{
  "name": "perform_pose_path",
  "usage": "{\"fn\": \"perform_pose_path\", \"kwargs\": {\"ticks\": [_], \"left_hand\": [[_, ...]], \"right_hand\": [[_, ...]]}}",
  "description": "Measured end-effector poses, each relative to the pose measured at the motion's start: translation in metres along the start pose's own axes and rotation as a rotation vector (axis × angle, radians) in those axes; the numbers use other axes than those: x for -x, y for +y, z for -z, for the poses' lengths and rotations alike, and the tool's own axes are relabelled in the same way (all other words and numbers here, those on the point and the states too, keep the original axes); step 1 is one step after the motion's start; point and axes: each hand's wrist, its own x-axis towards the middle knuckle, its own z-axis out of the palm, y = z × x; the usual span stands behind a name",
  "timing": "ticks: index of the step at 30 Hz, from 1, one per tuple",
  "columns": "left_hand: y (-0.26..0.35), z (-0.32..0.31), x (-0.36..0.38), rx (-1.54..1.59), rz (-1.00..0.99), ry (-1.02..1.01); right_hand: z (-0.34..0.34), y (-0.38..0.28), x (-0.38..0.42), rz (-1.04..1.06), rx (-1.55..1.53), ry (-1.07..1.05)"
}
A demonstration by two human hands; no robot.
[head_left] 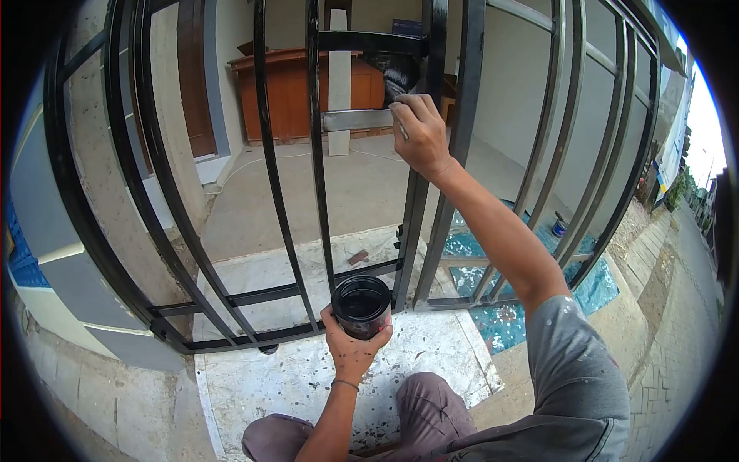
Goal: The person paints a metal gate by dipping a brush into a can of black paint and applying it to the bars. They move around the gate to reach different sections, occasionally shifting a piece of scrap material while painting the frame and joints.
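A barred metal gate (414,223) is standing upright, showing black and grey bars. An open black can (360,329) is facing upward near it.

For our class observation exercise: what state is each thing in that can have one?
Left hand: wrapped around the can, spotted dark
Can: open, dark inside
Right hand: raised at the gate, fingers closed; what they grip is mostly hidden
Left-side bars: mostly black
Short crossbar: grey
Right-side bars: mostly grey
White sheet: spread out, dark-spotted
Blue-green sheet: spread out, wrinkled, white-spotted
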Motion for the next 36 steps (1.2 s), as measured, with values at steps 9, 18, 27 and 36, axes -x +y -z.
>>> {"fn": "perform_pose_path", "kwargs": {"ticks": [9,18,27,36], "left_hand": [[0.000,0.000,0.000,0.027,-0.010,0.013],[0.002,-0.002,0.001,0.009,0.005,0.005],[0.000,-0.004,0.000,0.012,0.018,0.011],[0.002,-0.002,0.001,0.028,0.001,0.021]], "right_hand": [[0.010,0.007,0.000,0.023,-0.029,0.085],[0.002,0.018,-0.020,0.100,0.084,-0.017],[-0.015,0.011,-0.037,0.063,0.346,-0.130],[-0.016,0.011,-0.043,-0.124,0.194,-0.062]]}}
